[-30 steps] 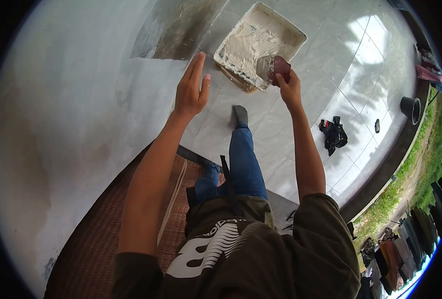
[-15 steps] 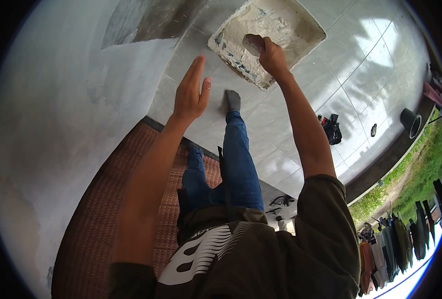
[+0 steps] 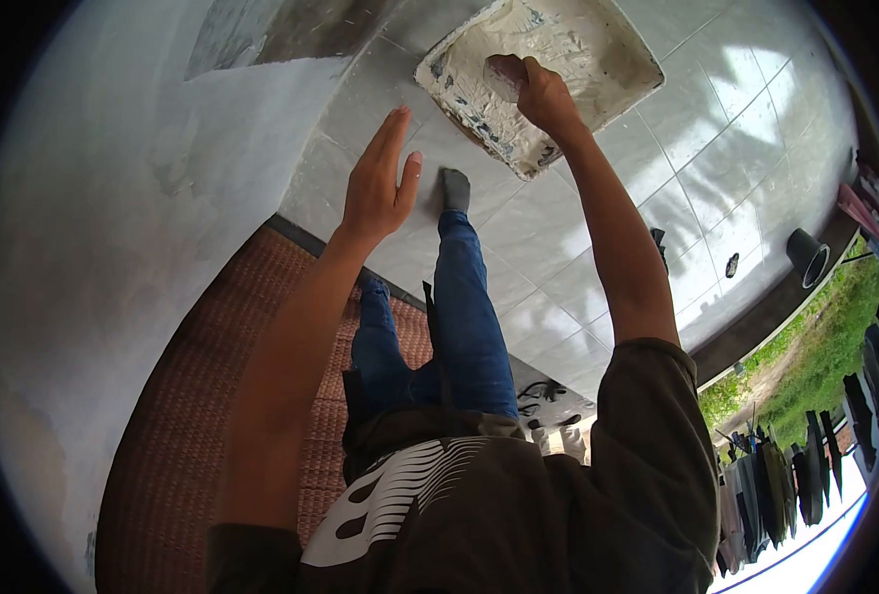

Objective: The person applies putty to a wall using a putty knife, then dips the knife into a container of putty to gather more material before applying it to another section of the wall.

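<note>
My right hand (image 3: 548,99) is wrapped round a flat scraper (image 3: 504,79) with pale smears on its face. The scraper is over the square tray (image 3: 649,91), against the creamy white filler paste (image 3: 578,49) inside; whether it touches the paste is hard to tell. Dried paste and dark specks coat the tray's rim. Off to the tray's left, my left hand (image 3: 378,188) is held up with nothing in it, fingers stretched out and the thumb apart.
A grey wall (image 3: 142,218) with a rough darker patch (image 3: 291,40) rises on the left. Below lie a woven brown mat (image 3: 211,366) and grey floor tiles (image 3: 518,238). A dark bucket (image 3: 808,257) stands at the right edge, with clothes (image 3: 786,485) hanging beyond.
The view has shifted slightly, so the tray and right hand appear a little further right. My right hand keeps hold of the scraper; the left stays open in nearly the same pose.
</note>
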A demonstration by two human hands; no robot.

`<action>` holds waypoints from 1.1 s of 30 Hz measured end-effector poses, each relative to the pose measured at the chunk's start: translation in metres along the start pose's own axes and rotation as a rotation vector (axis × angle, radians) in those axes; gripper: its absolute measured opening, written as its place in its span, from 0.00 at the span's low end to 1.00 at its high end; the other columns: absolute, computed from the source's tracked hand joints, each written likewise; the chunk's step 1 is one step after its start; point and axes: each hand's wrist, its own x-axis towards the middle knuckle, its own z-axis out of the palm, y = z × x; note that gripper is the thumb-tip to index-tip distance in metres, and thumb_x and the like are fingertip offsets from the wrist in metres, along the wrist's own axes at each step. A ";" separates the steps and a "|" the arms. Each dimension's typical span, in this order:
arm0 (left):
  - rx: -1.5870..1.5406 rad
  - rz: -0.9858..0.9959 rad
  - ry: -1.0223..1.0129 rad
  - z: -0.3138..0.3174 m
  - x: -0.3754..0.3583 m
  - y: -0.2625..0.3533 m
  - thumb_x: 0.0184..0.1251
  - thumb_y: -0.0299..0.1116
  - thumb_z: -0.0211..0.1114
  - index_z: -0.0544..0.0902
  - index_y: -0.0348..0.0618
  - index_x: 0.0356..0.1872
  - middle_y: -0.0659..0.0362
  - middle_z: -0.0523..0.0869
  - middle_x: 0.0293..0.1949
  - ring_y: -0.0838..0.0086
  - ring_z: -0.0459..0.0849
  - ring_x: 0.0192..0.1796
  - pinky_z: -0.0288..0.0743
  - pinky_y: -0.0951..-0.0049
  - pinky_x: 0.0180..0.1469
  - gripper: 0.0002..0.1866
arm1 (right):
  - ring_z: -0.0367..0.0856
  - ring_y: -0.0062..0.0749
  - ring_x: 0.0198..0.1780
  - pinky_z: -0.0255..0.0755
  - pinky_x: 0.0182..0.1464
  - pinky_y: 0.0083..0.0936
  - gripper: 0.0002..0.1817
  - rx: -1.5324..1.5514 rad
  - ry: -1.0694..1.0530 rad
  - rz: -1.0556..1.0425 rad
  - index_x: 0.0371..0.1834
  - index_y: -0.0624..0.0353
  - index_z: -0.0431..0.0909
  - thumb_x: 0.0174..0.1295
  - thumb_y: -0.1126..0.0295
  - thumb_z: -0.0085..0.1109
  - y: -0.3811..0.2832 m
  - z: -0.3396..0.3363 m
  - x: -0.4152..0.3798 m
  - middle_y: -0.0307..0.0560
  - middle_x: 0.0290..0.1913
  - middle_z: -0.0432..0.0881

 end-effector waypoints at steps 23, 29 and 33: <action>0.009 -0.047 0.015 0.002 -0.031 -0.005 0.78 0.35 0.52 0.64 0.26 0.72 0.33 0.71 0.69 0.41 0.70 0.72 0.66 0.54 0.73 0.28 | 0.85 0.61 0.47 0.77 0.52 0.46 0.17 0.188 -0.182 0.019 0.50 0.67 0.76 0.60 0.69 0.60 0.013 0.013 0.002 0.67 0.42 0.85; 0.017 -0.048 0.022 0.002 -0.037 -0.002 0.78 0.35 0.52 0.64 0.25 0.72 0.33 0.71 0.69 0.41 0.71 0.72 0.66 0.54 0.73 0.28 | 0.85 0.60 0.49 0.77 0.52 0.46 0.19 0.175 -0.274 0.026 0.50 0.68 0.77 0.57 0.69 0.59 0.001 0.019 0.004 0.69 0.43 0.85; 0.022 -0.037 0.029 -0.002 -0.041 -0.002 0.78 0.35 0.52 0.64 0.26 0.72 0.33 0.71 0.69 0.42 0.71 0.72 0.66 0.54 0.73 0.28 | 0.86 0.48 0.48 0.78 0.51 0.39 0.20 0.318 -0.331 0.059 0.51 0.68 0.77 0.56 0.69 0.59 0.004 0.011 0.005 0.61 0.44 0.87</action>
